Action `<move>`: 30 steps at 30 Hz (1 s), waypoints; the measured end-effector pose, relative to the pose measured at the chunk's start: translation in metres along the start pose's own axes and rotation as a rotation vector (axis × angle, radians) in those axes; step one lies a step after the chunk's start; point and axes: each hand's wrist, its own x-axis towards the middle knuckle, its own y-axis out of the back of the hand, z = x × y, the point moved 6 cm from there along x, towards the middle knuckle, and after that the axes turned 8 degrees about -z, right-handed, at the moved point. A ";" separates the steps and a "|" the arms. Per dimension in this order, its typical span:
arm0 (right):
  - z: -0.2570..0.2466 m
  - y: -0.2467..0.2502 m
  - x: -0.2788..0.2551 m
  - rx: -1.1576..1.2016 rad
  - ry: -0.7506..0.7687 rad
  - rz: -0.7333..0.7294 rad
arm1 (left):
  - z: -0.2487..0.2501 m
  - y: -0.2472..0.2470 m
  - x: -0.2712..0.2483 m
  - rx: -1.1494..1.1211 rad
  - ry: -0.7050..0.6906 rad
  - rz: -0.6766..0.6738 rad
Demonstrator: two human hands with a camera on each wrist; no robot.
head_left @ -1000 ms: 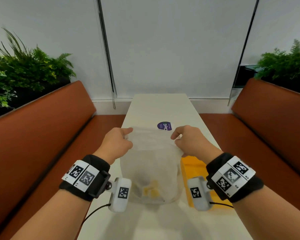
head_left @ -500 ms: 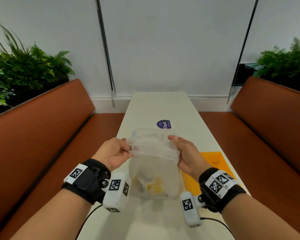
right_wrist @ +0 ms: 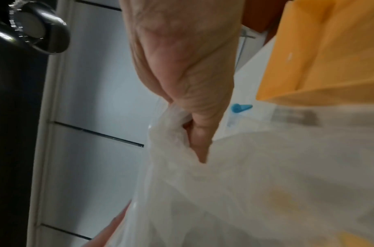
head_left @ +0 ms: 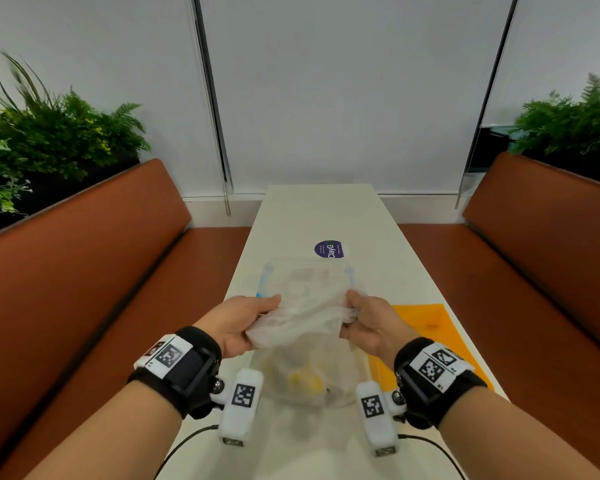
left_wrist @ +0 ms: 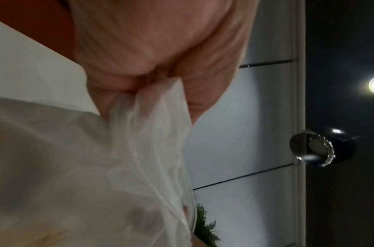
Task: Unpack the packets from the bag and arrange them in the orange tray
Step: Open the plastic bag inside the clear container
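Translucent plastic of the bag [head_left: 305,306] is gathered at its upper part and pinched on both sides. By the left hand [head_left: 238,322] a bunched fold is clamped between thumb and curled fingers [left_wrist: 205,80], as is shown close up in the left wrist view, where the film [left_wrist: 152,127] spills out below the grip. By the right hand [head_left: 369,323] the opposite side is pinched in the same way; in the right wrist view the crumpled film [right_wrist: 171,127] is seen squeezed under the thumb and curled fingers [right_wrist: 198,133]. Between the two grips the film is drawn into a wrinkled band, and beyond them the bag's mouth, edged with a blue strip [head_left: 262,284], is seen lying on the pale surface [head_left: 326,209]. Below the grips, nearer the person, the body of the bag rests on the surface, and yellow packets [head_left: 305,381] are made out dimly through it; their number cannot be told. The orange tray [head_left: 430,327] lies flat on the surface just to the right of the right grip, partly hidden by that wrist. A round purple sticker [head_left: 329,249] is seen on the surface just past the bag's far edge. Brown benches [head_left: 84,258] are set along both sides.
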 end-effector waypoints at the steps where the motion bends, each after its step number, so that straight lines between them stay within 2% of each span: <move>1: 0.002 -0.001 0.000 0.045 0.011 0.019 | -0.002 -0.002 0.000 0.066 0.011 -0.016; 5: 0.011 -0.001 0.004 0.110 0.001 0.043 | -0.011 -0.005 0.001 0.361 0.024 -0.061; 7: 0.015 -0.001 0.004 0.131 -0.023 -0.002 | -0.015 -0.002 0.007 0.338 0.019 -0.013; 11: 0.016 0.005 0.004 0.026 -0.064 -0.099 | -0.021 0.003 0.013 -0.102 0.055 0.001; 14: 0.011 0.011 0.005 -0.268 -0.028 -0.194 | -0.016 0.007 0.017 -0.385 -0.042 0.001; 18: 0.019 0.012 0.003 -0.653 -0.098 -0.338 | -0.014 -0.004 0.017 -0.530 -0.122 -0.075; 19: 0.020 0.013 0.003 -0.718 -0.117 -0.328 | -0.015 -0.005 0.017 -0.548 -0.137 -0.072; 22: 0.018 0.023 0.001 -0.851 -0.142 -0.176 | -0.018 -0.006 0.019 -0.582 -0.151 -0.044; 25: 0.023 0.029 0.002 -0.586 -0.183 -0.146 | -0.024 -0.007 0.018 -0.506 -0.083 -0.037; 30: 0.029 0.020 0.008 -0.038 -0.067 -0.137 | -0.032 -0.003 0.019 -0.366 -0.010 -0.046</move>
